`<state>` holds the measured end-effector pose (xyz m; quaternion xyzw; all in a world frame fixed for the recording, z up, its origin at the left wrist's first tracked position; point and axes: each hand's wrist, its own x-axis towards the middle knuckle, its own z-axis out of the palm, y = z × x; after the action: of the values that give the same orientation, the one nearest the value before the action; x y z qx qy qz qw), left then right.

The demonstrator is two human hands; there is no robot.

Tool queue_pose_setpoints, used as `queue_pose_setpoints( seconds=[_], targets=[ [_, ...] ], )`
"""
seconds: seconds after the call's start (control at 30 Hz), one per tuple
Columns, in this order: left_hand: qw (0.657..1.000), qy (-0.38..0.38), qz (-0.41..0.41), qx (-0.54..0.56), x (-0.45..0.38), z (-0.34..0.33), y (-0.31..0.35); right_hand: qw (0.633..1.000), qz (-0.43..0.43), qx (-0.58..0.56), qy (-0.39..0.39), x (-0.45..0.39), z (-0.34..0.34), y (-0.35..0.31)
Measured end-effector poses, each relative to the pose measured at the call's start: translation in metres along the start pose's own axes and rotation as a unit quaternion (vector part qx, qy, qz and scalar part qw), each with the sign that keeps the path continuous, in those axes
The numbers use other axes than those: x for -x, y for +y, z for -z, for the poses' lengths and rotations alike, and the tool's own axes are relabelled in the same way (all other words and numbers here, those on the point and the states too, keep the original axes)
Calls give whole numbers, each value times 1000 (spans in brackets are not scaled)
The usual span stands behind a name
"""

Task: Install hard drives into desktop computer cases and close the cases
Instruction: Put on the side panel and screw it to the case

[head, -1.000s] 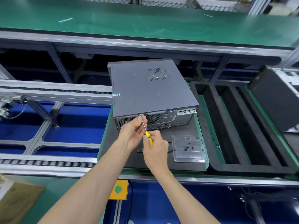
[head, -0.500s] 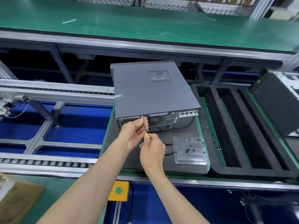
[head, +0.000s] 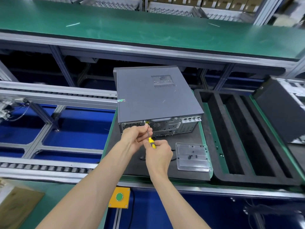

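- The desktop case [head: 156,95] lies on its side in the middle of the frame, on the black mat [head: 125,164], with its cover panel already on top, so I judge the drive is inside and the closing is nearly done
- What remains, as I read it, is to fasten the cover: the screwdriver [head: 151,138] has its tip at the upper edge of the rear panel, where a small screw seems to sit, too small to tell for sure
- My right hand [head: 158,156] is curled round the yellow handle, just below the case's rear face
- My left hand [head: 134,138] pinches the metal shaft near the tip, touching the rear panel or very close to it
- To the lower right, a clear tray [head: 181,166] holds a few dark screws, near my right hand
- Further right is black foam packing [head: 216,129], and another case [head: 280,109] at the right edge is, I judge, still to be done
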<state>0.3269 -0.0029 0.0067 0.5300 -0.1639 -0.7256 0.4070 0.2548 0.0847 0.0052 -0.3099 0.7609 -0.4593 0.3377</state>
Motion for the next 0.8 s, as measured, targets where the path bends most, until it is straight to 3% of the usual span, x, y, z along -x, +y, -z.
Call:
queue_pose_setpoints(
  seconds=[0.33, 0.5, 0.6, 0.7, 0.8],
  targets=[
    [999, 25, -23, -17, 2, 1, -3, 1000, 19, 18, 12, 3, 1, -1],
    [997, -64, 3, -49, 5, 8, -5, 999, 8, 32, -11, 4, -4, -1],
    [993, -104, 39, -44, 7, 10, 1, 998, -49, 1, -24, 7, -10, -7],
    [996, -60, 26, -52, 9, 5, 4, 993, -95, -67, -29, 6, -10, -6],
    [997, -19, -5, -68, 6, 2, 2, 999, -29, -38, -9, 7, -3, -2]
  ],
)
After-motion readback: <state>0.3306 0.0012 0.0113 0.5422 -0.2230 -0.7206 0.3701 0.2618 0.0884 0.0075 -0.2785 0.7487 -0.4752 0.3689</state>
